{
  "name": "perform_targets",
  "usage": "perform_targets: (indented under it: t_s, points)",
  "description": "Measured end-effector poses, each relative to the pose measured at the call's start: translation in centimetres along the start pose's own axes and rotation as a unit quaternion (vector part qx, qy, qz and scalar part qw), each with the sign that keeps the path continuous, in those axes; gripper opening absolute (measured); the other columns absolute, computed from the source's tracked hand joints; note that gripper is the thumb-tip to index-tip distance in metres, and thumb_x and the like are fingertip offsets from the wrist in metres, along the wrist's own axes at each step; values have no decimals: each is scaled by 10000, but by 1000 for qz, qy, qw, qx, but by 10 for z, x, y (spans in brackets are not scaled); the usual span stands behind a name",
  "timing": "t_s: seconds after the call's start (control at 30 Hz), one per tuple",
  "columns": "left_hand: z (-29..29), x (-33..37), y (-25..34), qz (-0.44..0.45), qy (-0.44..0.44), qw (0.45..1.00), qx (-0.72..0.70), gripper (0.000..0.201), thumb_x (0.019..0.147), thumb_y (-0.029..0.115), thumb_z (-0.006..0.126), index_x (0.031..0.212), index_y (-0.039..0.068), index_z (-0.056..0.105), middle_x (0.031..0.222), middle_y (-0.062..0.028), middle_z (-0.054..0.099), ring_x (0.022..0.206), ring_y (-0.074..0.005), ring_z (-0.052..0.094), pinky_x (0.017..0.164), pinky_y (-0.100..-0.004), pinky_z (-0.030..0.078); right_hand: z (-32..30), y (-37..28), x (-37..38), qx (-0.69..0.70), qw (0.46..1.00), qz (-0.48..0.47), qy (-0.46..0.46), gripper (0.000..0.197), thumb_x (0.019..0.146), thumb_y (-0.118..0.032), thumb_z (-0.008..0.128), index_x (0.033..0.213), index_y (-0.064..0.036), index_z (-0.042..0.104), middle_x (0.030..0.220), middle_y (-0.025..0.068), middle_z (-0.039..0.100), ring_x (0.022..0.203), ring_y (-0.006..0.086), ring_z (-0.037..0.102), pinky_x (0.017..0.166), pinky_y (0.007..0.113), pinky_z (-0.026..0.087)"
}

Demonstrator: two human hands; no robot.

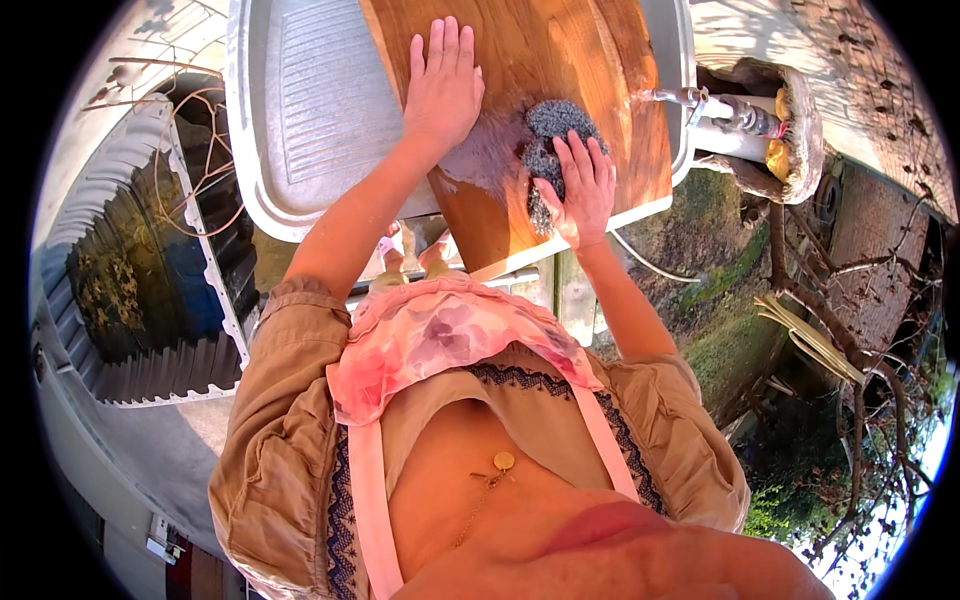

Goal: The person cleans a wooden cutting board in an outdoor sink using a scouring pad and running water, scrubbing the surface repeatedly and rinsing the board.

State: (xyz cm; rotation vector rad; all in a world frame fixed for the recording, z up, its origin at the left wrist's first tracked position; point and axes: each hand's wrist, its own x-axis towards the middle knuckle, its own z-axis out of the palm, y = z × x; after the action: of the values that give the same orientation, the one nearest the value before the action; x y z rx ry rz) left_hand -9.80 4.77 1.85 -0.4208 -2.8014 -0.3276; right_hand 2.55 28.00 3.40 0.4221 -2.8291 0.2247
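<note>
A broad brown wooden board [500, 185] lies slanted across the sink, its near edge pale and its middle wet with a soapy smear. My left hand [443, 95] rests flat on the board's left part, fingers stretched out and holding nothing. On the right part, my right hand [580, 190] grips a dark grey, fuzzy scouring pad [562, 120] and presses it against the wood. The pad is bunched and sticks out beyond the fingertips and to the left of the thumb. My palm hides part of it.
The pale grey sink [250, 150] has a ribbed drainboard on its left. A metal tap [685, 97] on a white pipe reaches over the board's right edge. Left of me stands a corrugated metal-sided basin [150, 250] with dark water. Bare branches [850, 330] and mossy ground lie to the right.
</note>
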Motion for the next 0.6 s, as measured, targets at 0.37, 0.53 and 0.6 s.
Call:
perform_targets:
  t_s: [0.37,0.53,0.6]
  points:
    - [-7,4,12,29,12,998,-55,629,973,272,500,1482,-78,379,1564,-270,347,1500,-387,255,1244,-534,155,35,4,181,-44,993,96,44,481,979,-452,567,1334,-130,613,1451,111,533,1312,334,475,1090,517,341]
    - [-6,-5,2,5,4,999,-45,631,978,276,490,1485,-81,374,1564,-275,343,1500,-392,253,1246,-534,149,17,-7,31,-26,999,40,15,440,932,-444,635,1312,-222,626,1493,-32,506,1320,247,465,1072,482,294]
    - [-9,-3,6,-3,-7,999,-38,633,979,278,488,1487,-81,372,1566,-276,341,1501,-394,251,1247,-534,147,-3,-15,-33,-14,997,73,-8,403,917,-388,646,1289,-233,633,1483,-48,493,1337,234,447,1091,504,260]
